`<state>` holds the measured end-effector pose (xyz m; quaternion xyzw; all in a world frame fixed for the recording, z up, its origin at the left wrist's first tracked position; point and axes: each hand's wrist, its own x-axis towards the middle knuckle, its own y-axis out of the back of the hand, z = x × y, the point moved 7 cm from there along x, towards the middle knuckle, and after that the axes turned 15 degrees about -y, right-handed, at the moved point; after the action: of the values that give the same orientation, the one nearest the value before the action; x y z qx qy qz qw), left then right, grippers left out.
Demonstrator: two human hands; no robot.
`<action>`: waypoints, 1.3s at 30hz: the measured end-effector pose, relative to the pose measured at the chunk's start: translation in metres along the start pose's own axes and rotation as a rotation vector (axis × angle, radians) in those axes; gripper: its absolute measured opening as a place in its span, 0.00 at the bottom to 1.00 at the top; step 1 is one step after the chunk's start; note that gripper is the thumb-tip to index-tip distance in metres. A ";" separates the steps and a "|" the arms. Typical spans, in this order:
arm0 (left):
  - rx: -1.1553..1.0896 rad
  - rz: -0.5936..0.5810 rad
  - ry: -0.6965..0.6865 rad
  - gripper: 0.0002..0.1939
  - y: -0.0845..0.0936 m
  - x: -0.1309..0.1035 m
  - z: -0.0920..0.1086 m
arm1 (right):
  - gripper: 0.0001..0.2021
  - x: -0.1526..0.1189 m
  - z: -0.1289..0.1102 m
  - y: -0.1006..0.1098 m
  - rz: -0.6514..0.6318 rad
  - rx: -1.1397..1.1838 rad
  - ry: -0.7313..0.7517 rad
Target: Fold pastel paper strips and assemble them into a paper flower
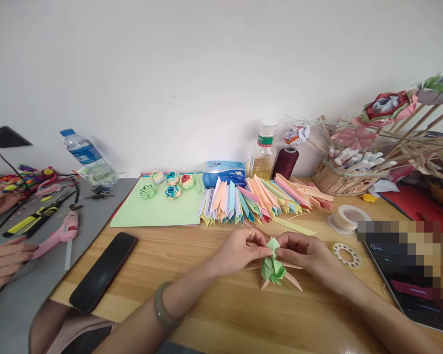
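A green folded-paper piece point(274, 269) with peach paper strips sticking out around it is held just above the wooden table point(192, 305), right of centre. My left hand point(241, 250), with a ring on one finger, pinches its upper left side between thumb and finger. On the other side, my right hand point(304, 251) pinches the top of the same piece. Behind my hands stands a long row of folded paper strips point(229, 201) in many colours. Several finished paper flowers point(172, 191) rest on pale green sheets point(151, 214).
A black phone point(103, 273) lies left of my left forearm. At the right are a tablet point(398, 285), a spool point(348, 219) and a basket point(334, 177). At far left, another person's hands are near a pink glue gun point(65, 231).
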<state>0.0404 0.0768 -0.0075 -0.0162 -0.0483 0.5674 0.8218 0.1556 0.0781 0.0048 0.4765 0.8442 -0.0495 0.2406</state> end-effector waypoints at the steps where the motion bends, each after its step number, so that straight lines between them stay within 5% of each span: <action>1: -0.018 -0.016 0.007 0.15 -0.001 0.001 -0.001 | 0.15 0.000 0.000 0.000 -0.007 -0.001 -0.005; 16: -0.103 0.019 0.061 0.10 -0.002 0.001 -0.008 | 0.10 0.002 0.007 -0.003 0.030 0.002 0.053; 30: 0.226 0.038 -0.057 0.04 -0.002 -0.002 -0.002 | 0.06 -0.007 -0.002 -0.003 0.253 -0.395 0.230; 39: -0.209 0.170 0.125 0.16 0.004 -0.001 -0.008 | 0.07 -0.023 -0.016 -0.004 0.433 -0.783 0.543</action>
<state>0.0370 0.0770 -0.0154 -0.1412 -0.0543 0.6247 0.7661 0.1565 0.0630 0.0283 0.5103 0.7135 0.4459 0.1780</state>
